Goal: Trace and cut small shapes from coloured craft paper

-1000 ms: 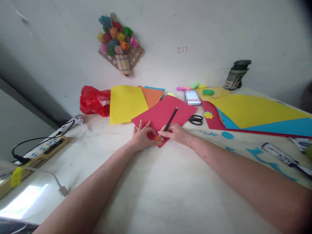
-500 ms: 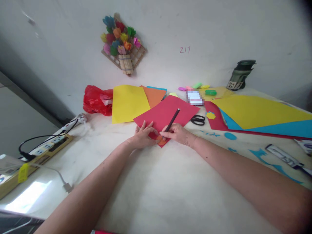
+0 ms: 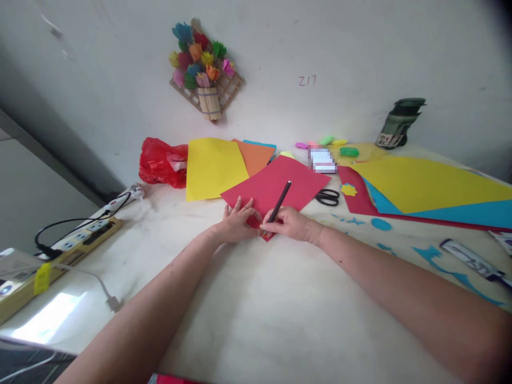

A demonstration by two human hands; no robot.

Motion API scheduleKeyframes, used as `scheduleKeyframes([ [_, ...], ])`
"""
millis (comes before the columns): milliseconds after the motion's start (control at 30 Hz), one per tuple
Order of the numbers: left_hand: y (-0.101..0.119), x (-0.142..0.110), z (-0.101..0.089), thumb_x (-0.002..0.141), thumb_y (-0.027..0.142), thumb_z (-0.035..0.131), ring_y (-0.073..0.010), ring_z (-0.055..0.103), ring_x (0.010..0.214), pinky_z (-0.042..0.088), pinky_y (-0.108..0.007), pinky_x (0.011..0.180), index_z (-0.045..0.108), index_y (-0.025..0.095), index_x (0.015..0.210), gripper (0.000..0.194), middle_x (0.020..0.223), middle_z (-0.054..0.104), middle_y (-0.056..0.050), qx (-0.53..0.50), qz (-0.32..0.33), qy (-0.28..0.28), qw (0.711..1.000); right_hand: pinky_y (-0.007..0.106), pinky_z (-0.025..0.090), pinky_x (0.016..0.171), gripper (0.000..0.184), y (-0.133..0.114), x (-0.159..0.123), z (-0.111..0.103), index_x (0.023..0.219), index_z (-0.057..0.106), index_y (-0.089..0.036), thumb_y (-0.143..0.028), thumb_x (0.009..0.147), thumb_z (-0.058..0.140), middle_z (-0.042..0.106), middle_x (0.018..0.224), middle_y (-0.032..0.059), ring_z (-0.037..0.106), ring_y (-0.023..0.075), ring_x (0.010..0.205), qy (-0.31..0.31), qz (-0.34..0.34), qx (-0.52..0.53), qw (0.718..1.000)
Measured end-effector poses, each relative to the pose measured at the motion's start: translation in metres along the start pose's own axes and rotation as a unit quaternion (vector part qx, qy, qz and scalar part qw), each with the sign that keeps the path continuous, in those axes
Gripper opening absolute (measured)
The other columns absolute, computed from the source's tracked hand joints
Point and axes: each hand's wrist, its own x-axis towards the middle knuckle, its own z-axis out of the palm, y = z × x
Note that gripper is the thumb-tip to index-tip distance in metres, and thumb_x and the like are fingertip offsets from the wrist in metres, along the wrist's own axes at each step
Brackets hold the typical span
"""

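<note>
A red paper sheet (image 3: 276,184) lies on the white table (image 3: 272,298), one corner pointing toward me. My right hand (image 3: 290,224) is closed round a dark pencil (image 3: 280,200), whose tip rests on that near corner. My left hand (image 3: 236,223) lies flat on the sheet beside the tip, fingers spread, pressing down a small orange piece that its fingers almost hide.
Yellow (image 3: 214,166) and orange (image 3: 256,156) sheets lie behind the red one, beside a red plastic bag (image 3: 160,162). Black scissors (image 3: 328,197), large yellow and blue sheets (image 3: 424,184) and blue cut-outs sit at right. A power strip (image 3: 80,240) runs along the left edge.
The pencil's tip has crept slightly round the small orange piece, which now shows less under my fingers. The view has shifted a little left; the hands stay in place.
</note>
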Motion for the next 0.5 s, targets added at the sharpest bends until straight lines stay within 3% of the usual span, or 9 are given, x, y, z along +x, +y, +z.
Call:
scheduleKeyframes([
  [500,0.0000,0.0004,-0.0011,0.068,0.055,0.044,-0.0284,-0.009,0.128,-0.005,-0.056,0.098,0.045,0.027,0.101,0.043,0.144,0.005,0.000,0.018,0.009,-0.015,1.000,0.022,0.043,0.057,0.021,0.0072,0.0036,0.0021,0.071,0.056,-0.012,-0.034,0.073,0.054,0.056,0.059,0.0014,0.053,0.0094,0.056,-0.001,-0.008,-0.038,0.999],
])
